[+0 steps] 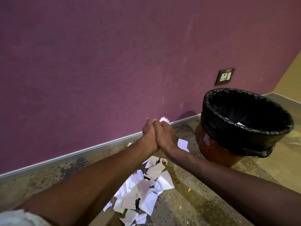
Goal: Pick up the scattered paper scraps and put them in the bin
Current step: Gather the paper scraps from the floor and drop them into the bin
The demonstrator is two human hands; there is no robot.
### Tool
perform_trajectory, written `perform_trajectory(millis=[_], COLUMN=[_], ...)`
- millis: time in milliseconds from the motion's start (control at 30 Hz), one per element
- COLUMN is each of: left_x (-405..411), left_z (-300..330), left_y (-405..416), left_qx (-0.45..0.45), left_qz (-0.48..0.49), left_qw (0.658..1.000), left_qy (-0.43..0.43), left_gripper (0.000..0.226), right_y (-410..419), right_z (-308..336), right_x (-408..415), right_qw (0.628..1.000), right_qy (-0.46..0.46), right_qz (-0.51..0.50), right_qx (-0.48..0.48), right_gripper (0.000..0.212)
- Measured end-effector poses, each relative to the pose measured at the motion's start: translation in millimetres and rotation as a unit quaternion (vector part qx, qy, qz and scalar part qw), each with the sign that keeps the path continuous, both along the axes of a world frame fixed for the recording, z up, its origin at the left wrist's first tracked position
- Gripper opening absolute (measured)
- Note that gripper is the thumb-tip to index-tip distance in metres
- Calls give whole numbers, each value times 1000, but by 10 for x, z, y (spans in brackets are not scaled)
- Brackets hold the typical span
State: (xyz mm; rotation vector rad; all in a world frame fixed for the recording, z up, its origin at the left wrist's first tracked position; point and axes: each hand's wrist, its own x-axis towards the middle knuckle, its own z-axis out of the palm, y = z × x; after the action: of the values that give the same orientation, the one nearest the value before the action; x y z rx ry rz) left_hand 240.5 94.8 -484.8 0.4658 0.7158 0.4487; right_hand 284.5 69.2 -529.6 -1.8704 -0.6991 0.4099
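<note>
Your arms extend forward and converge. Your left hand and right hand are pressed together palm to palm, raised, fingers curled around a white wad at the fingertips.

Left hand & right hand pressed together, clasping white scraps above floor pile; bin at right.

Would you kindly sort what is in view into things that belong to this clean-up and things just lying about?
Belongs to the job:
paper scraps on the floor
crumpled paper above both hands
left hand
right hand
bin with black liner

Just there:
wall socket
orange crumbs
purple wall
</note>
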Motion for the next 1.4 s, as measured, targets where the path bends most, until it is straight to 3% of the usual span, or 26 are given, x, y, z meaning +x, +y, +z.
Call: perform_trajectory(millis=[67,133,300,400,467,533,600,667,733,800,867,933,1000,1100,1233,1333,1400], left_x=[249,570,1411,1904,2134,2240,2248,2395,2402,1995,1783,1551,1198,682,-29,-534,-804], left_z=[61,157,559,775,771,786,791,669,647,743,729,596,416,33,-481,-925,-1238], left_y=[14,64,-121,-331,-409,-508,-563,-424,-325,-256,-77,204,475,873,1236,1399,1469], left_qx=[69,124,246,299,315,284,288,261,208,207,224,248,271,301,335,411,495], left_qz=[-51,9,-74,-167,-257,-348,-373,-345,-305,-259,-242,-245,-237,-210,-188,-232,-280], left_qw=[995,992,966,939,913,893,881,901,930,943,944,937,931,917,889,823,738], left_qy=[-49,-12,24,40,48,40,43,32,5,-11,-13,5,55,156,250,316,363], left_gripper=[43,44,27,50,62,67,67,92,98,83,73,66,55,37,24,28,53], right_y=[-37,-112,-464,-692,-866,-1038,-1180,-1257,-1277,-1155,-1061,-914,-733,-538,-260,-115,-87], right_z=[194,427,943,1134,1144,1096,1030,945,968,932,971,826,548,534,196,-194,-462], right_x=[155,355,1003,1477,1837,2116,2303,2412,2407,2285,2196,2305,2429,1746,1335,1119,967], right_qw=[998,992,968,948,945,944,927,923,929,937,948,955,964,979,995,989,960], right_qy=[-21,-40,-82,-76,-10,132,239,264,247,231,143,49,-11,-68,-69,-97,-130], right_qz=[-47,-94,-206,-284,-301,-265,-247,-243,-238,-227,-248,-271,-253,-186,-66,68,178], right_qx=[36,69,121,119,125,148,152,138,141,131,139,106,83,46,1,-91,-170], right_gripper=[31,28,28,32,36,48,61,62,53,39,28,37,46,27,26,21,22])
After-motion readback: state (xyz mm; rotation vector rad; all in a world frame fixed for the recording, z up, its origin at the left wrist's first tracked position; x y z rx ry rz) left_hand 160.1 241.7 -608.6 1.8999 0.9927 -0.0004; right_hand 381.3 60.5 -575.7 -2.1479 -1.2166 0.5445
